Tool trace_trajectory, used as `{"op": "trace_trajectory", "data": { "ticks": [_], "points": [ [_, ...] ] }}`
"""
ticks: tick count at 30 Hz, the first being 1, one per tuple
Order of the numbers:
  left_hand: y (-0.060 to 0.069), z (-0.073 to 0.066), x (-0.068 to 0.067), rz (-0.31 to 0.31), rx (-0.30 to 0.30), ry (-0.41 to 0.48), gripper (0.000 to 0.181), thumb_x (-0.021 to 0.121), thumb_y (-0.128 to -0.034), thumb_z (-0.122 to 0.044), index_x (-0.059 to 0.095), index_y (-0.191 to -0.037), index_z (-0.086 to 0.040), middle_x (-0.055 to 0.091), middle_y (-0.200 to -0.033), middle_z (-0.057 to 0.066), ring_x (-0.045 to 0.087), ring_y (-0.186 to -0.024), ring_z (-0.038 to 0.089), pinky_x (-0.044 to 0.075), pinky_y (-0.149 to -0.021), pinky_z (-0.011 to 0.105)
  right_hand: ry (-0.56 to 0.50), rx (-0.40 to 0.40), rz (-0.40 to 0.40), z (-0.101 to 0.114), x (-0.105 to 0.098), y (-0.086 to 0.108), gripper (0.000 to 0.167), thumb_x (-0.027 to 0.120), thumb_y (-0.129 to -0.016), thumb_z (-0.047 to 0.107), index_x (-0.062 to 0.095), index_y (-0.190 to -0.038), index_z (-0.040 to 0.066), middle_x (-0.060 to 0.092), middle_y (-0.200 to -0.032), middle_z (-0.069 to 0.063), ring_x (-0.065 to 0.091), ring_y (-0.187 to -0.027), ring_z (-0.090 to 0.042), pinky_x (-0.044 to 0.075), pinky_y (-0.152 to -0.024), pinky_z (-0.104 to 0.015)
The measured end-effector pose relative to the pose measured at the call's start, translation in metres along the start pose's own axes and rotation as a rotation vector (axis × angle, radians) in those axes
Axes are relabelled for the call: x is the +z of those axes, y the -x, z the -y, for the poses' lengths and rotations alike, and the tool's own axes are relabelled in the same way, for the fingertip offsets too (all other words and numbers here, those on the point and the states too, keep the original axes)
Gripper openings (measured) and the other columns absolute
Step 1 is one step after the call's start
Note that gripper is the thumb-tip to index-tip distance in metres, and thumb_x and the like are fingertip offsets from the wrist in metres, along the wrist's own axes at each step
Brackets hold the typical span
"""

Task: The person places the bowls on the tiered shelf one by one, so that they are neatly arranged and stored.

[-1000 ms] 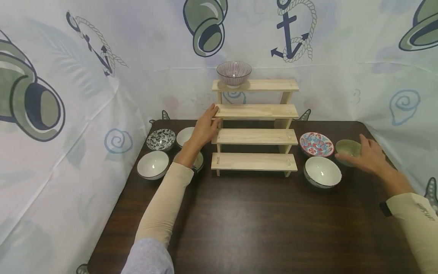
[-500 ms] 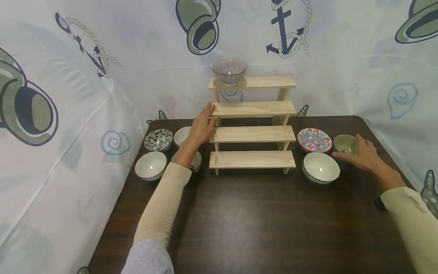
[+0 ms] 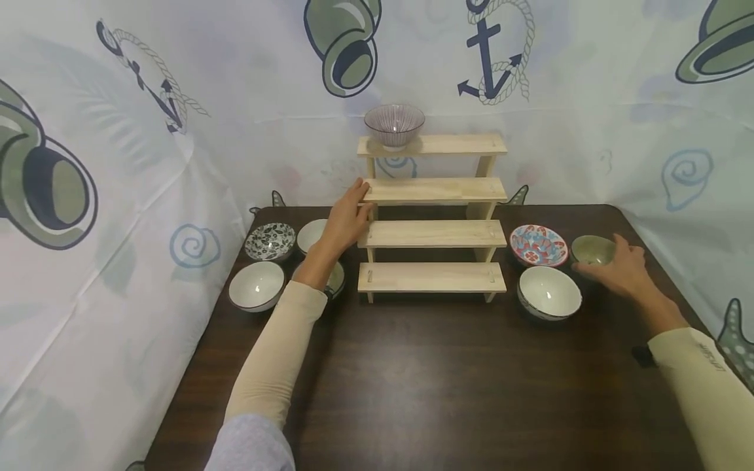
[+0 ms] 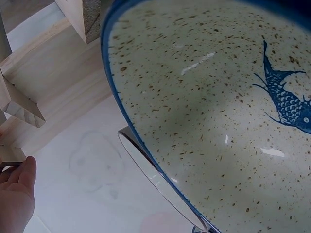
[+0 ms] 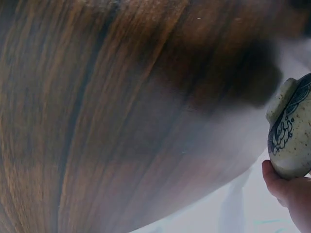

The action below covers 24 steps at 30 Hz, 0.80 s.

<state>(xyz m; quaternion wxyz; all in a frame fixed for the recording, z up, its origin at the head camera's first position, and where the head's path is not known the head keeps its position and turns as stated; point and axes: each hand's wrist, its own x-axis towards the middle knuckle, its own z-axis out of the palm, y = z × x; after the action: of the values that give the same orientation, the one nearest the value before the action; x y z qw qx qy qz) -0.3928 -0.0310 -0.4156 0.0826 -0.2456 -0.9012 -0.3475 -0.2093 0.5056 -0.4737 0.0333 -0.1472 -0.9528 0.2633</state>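
Note:
At the left end of the wooden stepped stand [image 3: 436,190], my left hand [image 3: 347,219] grips the second shelf from the top. The left wrist view shows this hand [image 4: 17,194] at the wood's edge. My right hand [image 3: 626,269] holds the small green bowl [image 3: 591,250] at the right, thumb at its near left side and fingers at its right. In the right wrist view the thumb of this hand [image 5: 291,194] touches the speckled bowl [image 5: 294,141] with dark patterning. A purple striped bowl [image 3: 394,124] stands on the top shelf's left end.
Right of the stand are a red-and-blue bowl [image 3: 538,246] and a white bowl [image 3: 550,294]. At left are a black-patterned bowl [image 3: 269,242], a white bowl [image 3: 256,286], another pale bowl [image 3: 310,234] and a fish-painted bowl [image 4: 194,107] partly under my left forearm.
My right hand's fingers have moved closer around the green bowl. My left hand remains at the same shelf. The head view has shifted slightly.

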Motion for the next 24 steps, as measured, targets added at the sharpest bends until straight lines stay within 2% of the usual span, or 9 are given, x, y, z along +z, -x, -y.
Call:
{"op": "trace_trajectory", "data": {
  "ticks": [5, 10, 15, 19, 24],
  "points": [
    [0.005, 0.001, -0.002, -0.006, -0.012, -0.009, 0.055, 0.052, -0.1086, -0.021, 0.038, -0.158, -0.002, 0.029, -0.169, 0.017, 0.033, -0.155, 0.035, 0.029, -0.128, 0.048, -0.004, 0.015, -0.012, 0.011, -0.006, 0.004, 0.122, 0.070, -0.088, 0.055, -0.001, -0.157, -0.016, 0.012, -0.149, -0.053, 0.032, -0.124, -0.068, 0.038, -0.095, -0.077],
    [0.005, 0.003, -0.003, -0.008, -0.008, -0.009, 0.055, 0.053, -0.1084, -0.021, 0.038, -0.158, -0.002, 0.029, -0.169, 0.017, 0.033, -0.156, 0.034, 0.029, -0.128, 0.047, -0.002, -0.021, -0.043, 0.026, -0.018, 0.006, 0.124, 0.073, -0.085, 0.059, 0.006, -0.158, -0.015, 0.015, -0.150, -0.048, 0.035, -0.123, -0.063, 0.038, -0.094, -0.073],
    [0.004, 0.002, 0.000, 0.011, -0.011, 0.000, 0.055, 0.052, -0.1091, -0.023, 0.037, -0.159, -0.003, 0.028, -0.170, 0.016, 0.031, -0.157, 0.032, 0.027, -0.129, 0.046, -0.023, -0.076, -0.094, 0.038, -0.029, 0.013, 0.117, 0.078, -0.083, 0.052, 0.017, -0.158, -0.013, 0.021, -0.147, -0.047, 0.034, -0.123, -0.062, 0.037, -0.094, -0.071],
    [0.003, 0.001, 0.002, 0.022, -0.016, -0.009, 0.056, 0.051, -0.1096, -0.026, 0.036, -0.160, -0.005, 0.026, -0.171, 0.014, 0.030, -0.157, 0.031, 0.027, -0.129, 0.045, -0.036, -0.103, -0.103, 0.049, -0.041, 0.019, 0.111, 0.078, -0.084, 0.050, 0.021, -0.157, -0.010, 0.021, -0.148, -0.046, 0.035, -0.123, -0.063, 0.035, -0.094, -0.072],
    [0.003, -0.002, 0.001, 0.022, -0.015, -0.014, 0.056, 0.050, -0.1100, -0.027, 0.035, -0.160, -0.005, 0.026, -0.171, 0.014, 0.031, -0.157, 0.032, 0.028, -0.128, 0.046, -0.035, -0.115, -0.096, 0.063, -0.053, 0.025, 0.108, 0.075, -0.086, 0.051, 0.023, -0.155, -0.013, 0.018, -0.152, -0.045, 0.032, -0.125, -0.064, 0.034, -0.094, -0.073]
  ]
}}
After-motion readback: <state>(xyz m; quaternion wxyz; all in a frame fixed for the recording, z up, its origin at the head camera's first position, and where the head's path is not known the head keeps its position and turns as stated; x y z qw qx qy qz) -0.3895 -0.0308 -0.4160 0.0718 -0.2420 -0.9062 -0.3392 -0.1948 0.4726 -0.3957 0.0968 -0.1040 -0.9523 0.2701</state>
